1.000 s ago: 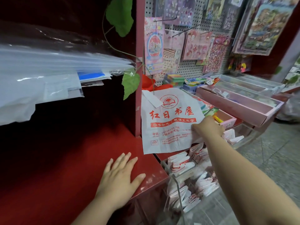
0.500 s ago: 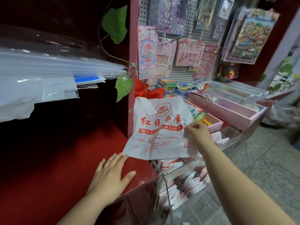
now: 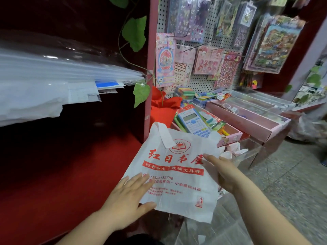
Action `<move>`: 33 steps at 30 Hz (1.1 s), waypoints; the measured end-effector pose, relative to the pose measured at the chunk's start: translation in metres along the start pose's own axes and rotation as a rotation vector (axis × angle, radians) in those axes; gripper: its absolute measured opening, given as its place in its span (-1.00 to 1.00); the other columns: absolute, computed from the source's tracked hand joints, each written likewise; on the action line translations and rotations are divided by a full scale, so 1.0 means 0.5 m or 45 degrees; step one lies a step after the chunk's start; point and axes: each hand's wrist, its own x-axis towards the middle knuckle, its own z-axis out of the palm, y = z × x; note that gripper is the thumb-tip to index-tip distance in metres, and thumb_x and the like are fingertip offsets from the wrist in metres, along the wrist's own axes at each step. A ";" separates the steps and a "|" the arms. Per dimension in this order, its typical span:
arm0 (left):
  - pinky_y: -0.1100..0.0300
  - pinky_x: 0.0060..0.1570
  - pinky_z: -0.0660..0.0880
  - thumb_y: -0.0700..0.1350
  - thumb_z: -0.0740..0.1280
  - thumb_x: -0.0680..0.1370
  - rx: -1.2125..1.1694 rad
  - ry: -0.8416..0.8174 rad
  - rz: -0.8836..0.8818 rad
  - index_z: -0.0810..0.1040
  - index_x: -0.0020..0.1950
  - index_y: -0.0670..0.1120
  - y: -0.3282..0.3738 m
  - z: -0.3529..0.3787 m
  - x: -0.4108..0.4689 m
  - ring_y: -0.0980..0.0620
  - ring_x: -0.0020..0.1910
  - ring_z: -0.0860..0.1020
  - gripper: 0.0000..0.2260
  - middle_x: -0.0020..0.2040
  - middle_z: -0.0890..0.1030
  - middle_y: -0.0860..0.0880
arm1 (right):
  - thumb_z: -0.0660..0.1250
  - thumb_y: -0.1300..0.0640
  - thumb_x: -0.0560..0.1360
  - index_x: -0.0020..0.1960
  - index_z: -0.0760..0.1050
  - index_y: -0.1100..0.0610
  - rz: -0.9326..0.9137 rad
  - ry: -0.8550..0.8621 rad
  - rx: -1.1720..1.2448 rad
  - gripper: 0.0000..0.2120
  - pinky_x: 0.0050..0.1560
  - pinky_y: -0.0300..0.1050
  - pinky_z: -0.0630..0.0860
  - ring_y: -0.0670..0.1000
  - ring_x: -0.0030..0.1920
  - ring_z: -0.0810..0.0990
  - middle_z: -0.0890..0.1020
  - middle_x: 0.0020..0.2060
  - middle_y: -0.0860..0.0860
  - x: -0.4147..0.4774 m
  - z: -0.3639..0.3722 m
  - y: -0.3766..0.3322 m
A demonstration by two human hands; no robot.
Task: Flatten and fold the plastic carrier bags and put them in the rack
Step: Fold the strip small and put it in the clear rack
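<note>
A white plastic carrier bag with red print lies flat across the right end of the red shelf, its right part hanging past the edge. My left hand rests on the bag's lower left corner with straight fingers. My right hand holds the bag's right edge, with fingers stretched over the print. One handle strip lies folded over the bag's top. A clear rack with folded white bags stands right of the bag, mostly hidden by it.
Clear plastic sheets and papers are stacked on the upper left shelf. A pegboard with sticker packs hangs behind. A blue calculator, pink trays and a red cloth bundle sit beyond the bag.
The bag has been pulled down and toward me onto the shelf end. My left hand slid right onto its corner. My right hand came along with the bag's right edge.
</note>
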 end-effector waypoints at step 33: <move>0.30 -0.30 0.49 -0.24 0.41 0.44 -1.192 -0.084 -0.983 0.55 -0.22 -0.12 -0.250 -0.142 -0.268 0.08 -0.25 0.59 -0.93 -0.24 0.62 -0.02 | 0.31 0.33 0.47 -0.05 0.57 0.21 -0.230 -0.404 -0.569 -0.89 -0.22 -0.22 0.59 -0.03 -0.30 0.65 0.67 -0.25 0.03 -0.109 0.333 0.072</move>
